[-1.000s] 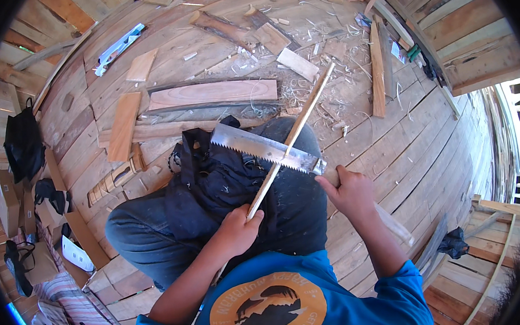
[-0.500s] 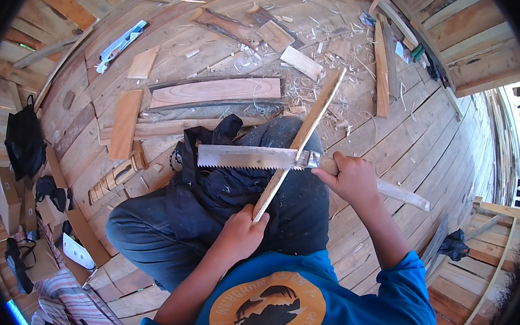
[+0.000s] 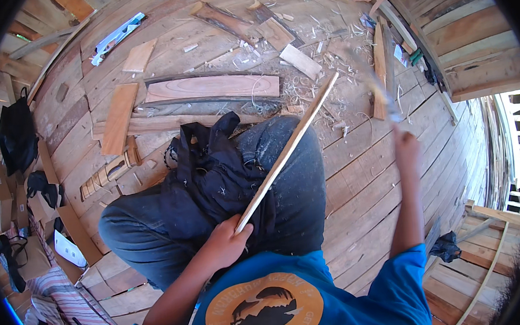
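Note:
My left hand [image 3: 226,243] is closed round the lower end of a thin wooden strip [image 3: 289,149]. The strip slants up and to the right across my lap, its far end reaching over the floor past my knee. Out to the right, my right hand [image 3: 407,149] grips a handsaw [image 3: 393,115]. Motion smears the saw's blade, which points up and away from me, apart from the strip. A dark bunched cloth [image 3: 215,169] lies in my lap beneath the strip.
Beyond my knees lie a curved-grain board [image 3: 211,88], a shorter plank [image 3: 120,118] and a carved wooden piece [image 3: 111,174]. Shavings and offcuts [image 3: 301,61] scatter over the plank floor. Open cardboard boxes [image 3: 86,237] and a black bag [image 3: 16,136] are at left.
The handsaw has come off the strip. My right hand has swung it outward to the right, its blade turning to point away. My left hand still holds the strip, shifted slightly left.

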Demonstrator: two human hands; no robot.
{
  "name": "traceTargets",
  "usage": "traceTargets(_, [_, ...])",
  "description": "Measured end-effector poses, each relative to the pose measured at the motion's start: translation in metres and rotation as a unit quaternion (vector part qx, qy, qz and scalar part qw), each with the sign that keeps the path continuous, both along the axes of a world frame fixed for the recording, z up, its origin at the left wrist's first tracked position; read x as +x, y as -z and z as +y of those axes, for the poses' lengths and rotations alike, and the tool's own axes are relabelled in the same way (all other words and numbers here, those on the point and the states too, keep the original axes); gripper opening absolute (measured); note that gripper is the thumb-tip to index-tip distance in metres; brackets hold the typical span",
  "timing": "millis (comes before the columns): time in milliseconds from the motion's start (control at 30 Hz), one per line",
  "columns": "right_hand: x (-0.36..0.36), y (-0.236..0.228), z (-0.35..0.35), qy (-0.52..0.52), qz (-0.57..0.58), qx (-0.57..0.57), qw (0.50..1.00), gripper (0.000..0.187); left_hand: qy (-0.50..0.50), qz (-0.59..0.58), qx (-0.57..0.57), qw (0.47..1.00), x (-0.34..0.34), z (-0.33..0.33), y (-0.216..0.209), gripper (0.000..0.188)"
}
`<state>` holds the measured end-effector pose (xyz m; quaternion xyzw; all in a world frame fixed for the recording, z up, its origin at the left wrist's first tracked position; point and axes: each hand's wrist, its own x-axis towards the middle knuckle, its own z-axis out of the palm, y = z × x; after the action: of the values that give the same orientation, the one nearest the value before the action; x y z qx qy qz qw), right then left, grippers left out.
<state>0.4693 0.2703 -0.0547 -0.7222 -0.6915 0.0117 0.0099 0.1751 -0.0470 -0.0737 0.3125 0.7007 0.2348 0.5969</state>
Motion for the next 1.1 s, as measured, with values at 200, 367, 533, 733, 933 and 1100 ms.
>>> traceTargets(200, [0.02,-0.035,-0.027,-0.05,-0.009,0.02,0.999,0.062,0.007,-0.017,0.0,1.0,0.004,0.007,0.005,0.027])
traceTargets(367, [-0.054,-0.01,-0.101,-0.212,0.205,-0.083,0.952,0.051,0.02,0.044,0.022,0.999,0.007,0.013,0.007,0.029])
traceTargets(533, [-0.092,0.005,-0.126,-0.313,0.152,-0.14,0.927,0.057,0.013,0.057,0.017,0.998,0.012,0.015,0.002,0.03])
traceTargets(733, [-0.053,0.03,-0.067,-0.244,0.082,-0.057,0.965,0.061,0.006,0.001,0.017,1.0,0.009,0.012,0.006,0.03])
traceTargets(933, [-0.058,0.011,-0.057,-0.235,0.039,-0.032,0.971,0.06,-0.02,-0.075,0.026,0.997,0.005,0.009,0.023,0.027])
traceTargets(1100, [-0.099,0.009,-0.111,-0.371,0.088,-0.068,0.922,0.061,0.002,-0.009,0.039,0.999,0.007,0.012,0.013,0.027])
